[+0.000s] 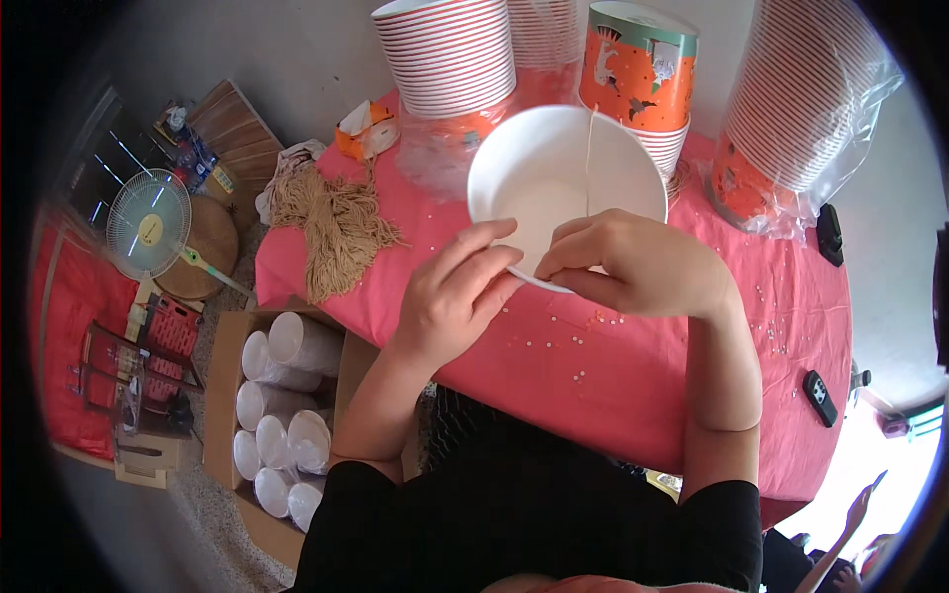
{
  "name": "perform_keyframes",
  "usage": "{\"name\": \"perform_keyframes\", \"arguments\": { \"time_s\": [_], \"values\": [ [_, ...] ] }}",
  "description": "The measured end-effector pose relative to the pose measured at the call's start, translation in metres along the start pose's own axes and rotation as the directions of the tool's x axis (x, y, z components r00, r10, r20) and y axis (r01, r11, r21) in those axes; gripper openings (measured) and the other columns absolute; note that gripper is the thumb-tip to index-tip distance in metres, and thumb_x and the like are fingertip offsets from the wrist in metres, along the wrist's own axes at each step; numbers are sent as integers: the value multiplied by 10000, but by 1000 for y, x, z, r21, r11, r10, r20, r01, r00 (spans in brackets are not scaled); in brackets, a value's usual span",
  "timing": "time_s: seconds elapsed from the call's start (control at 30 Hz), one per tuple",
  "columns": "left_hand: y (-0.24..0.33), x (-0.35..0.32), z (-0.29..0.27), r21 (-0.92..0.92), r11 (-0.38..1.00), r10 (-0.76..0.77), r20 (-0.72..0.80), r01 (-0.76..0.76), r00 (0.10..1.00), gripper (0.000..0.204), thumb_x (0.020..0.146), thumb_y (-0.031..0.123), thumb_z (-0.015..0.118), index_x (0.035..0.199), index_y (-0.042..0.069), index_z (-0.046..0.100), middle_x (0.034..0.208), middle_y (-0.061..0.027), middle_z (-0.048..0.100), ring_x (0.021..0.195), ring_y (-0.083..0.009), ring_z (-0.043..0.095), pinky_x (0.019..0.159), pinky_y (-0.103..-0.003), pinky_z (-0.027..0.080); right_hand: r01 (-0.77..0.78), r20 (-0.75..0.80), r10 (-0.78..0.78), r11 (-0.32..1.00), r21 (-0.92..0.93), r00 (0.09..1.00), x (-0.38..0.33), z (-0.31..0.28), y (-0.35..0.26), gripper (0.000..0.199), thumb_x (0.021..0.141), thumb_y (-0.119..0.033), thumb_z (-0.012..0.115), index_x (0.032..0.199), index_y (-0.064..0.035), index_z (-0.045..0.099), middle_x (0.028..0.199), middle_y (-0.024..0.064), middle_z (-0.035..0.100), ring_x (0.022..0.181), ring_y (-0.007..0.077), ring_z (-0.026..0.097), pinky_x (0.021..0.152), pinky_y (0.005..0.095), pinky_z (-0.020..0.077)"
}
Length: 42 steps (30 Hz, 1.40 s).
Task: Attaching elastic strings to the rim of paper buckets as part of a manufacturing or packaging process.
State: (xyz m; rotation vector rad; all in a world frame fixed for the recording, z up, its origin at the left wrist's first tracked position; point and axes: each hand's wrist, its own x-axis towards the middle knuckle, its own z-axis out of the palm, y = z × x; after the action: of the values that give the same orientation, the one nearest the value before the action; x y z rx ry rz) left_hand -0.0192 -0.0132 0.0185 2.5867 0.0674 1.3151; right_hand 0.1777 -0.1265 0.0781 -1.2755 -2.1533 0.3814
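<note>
A white paper bucket is tilted in front of me at the middle of the table, its open mouth facing me. My left hand grips its near rim, fingers over the edge. At the same rim my right hand is closed in a pinch, the fingertips bent down. A thin tan cord hangs across the bucket's mouth and disappears behind my right hand. What exactly lies between those fingertips is hidden, though the cord leads to them.
On the pink-covered table lie a bundle of tan cords and a dark remote. Stacked paper buckets stand behind, with an orange patterned bucket and a bagged stack. A carton of white cups is at left.
</note>
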Motion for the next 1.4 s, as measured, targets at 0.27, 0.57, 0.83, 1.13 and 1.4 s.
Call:
{"name": "perform_keyframes", "arguments": {
  "time_s": [0.27, 0.57, 0.83, 1.13, 1.4],
  "values": [
    [-15, -5, 18, -71, 990, -123, -16, 121, 992, 275, 766, -16, 729, 1023, 7, 636, 1178, -130, 621, 937, -281, 666, 749, -339, 567, -277, 192, 255, 955, 102, 948, 8, 1, 15, 212, 795, -61, 677, 980, 39, 664, 857, 125, 654, 738, 207, 634, 681, 322, 497],
    [-19, -24, 43, -102, 983, -169, -211, 150, 963, 220, 743, -30, 749, 931, 2, 639, 935, -123, 652, 854, -269, 645, 733, -344, 516, -178, -16, 180, 981, 79, 984, 12, 12, 22, 183, 782, -70, 610, 894, 67, 656, 711, 159, 649, 636, 236, 634, 614, 336, 492],
    [-23, -22, 43, -128, 979, -181, -215, 156, 960, 160, 772, -42, 701, 881, 3, 593, 881, -120, 615, 782, -260, 642, 660, -339, 517, -178, -40, 183, 979, 100, 982, 12, 12, 20, 189, 832, -107, 619, 934, 45, 666, 809, 173, 674, 721, 276, 651, 679, 363, 505],
    [-47, -25, 5, -814, 487, -691, -139, 316, 709, 87, 938, 48, 568, 1022, 31, 552, 986, -113, 660, 769, -147, 652, 661, -260, 539, -343, -243, 316, 936, -79, 917, -1, -4, 25, 185, 837, -17, 628, 1018, 1, 661, 843, 116, 666, 732, 184, 630, 642, 306, 490],
    [-18, -2, 4, -934, 25, -526, 290, 356, 799, 98, 973, 115, 545, 1068, 90, 543, 801, -41, 567, 592, -79, 472, 497, -209, 372, -151, -428, 80, 979, -134, 900, 7, 5, 0, 140, 812, -45, 641, 943, -2, 669, 764, 149, 669, 685, 273, 667, 635, 373, 519]
  ]
}}
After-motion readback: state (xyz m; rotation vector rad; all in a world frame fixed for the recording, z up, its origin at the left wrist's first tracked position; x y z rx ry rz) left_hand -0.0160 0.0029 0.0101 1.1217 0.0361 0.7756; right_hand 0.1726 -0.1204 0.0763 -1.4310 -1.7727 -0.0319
